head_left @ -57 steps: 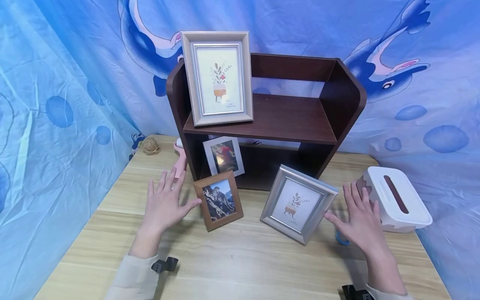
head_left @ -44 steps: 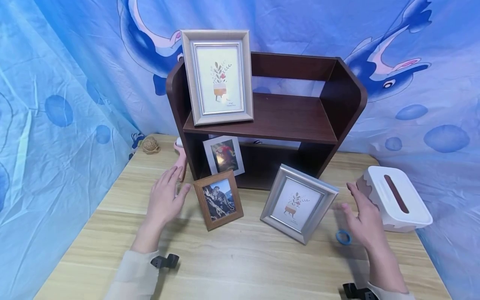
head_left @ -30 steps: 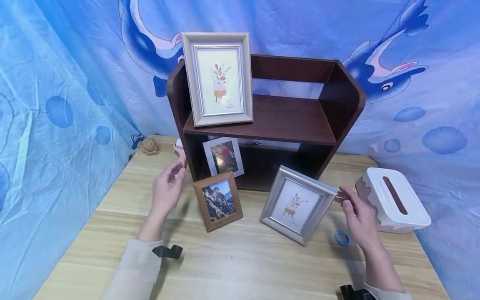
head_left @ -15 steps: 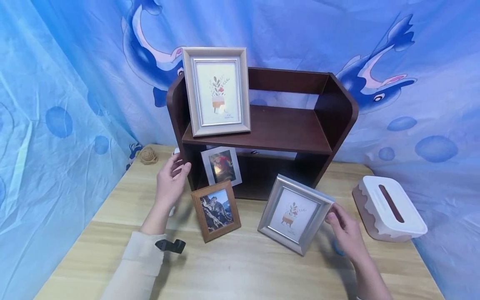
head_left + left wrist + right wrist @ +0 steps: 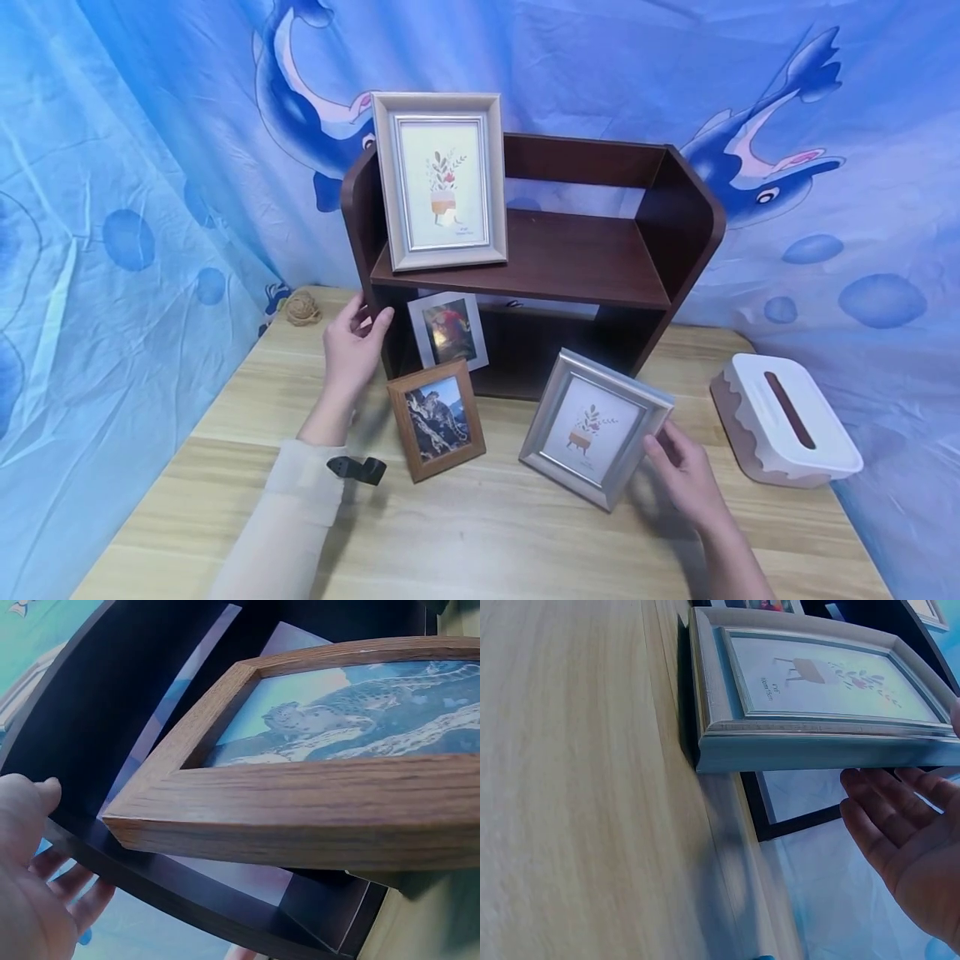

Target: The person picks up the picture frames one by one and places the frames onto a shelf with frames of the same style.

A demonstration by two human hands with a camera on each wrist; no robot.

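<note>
"Right hand (image 5: 686, 475): what is held?"

"By its right edge, the silver frame (image 5: 596, 429) is pinched between thumb and fingers; it is stood on the table (image 5: 480, 550), before the dark shelf (image 5: 573, 254). Stiff, fairly light handling may be expected, but it is best held by the border, since the pane may be fragile."

"And the left hand (image 5: 352, 354)?"

"It is placed around the dark shelf's left panel; whether that is gripped cannot be told. Any stand behind the silver frame is hidden."

back: blue dolphin-print cloth (image 5: 592, 67) | left: creased pale-blue drape (image 5: 97, 350) | below: light wood-grain table (image 5: 525, 558), faint glare (image 5: 465, 525)
</note>
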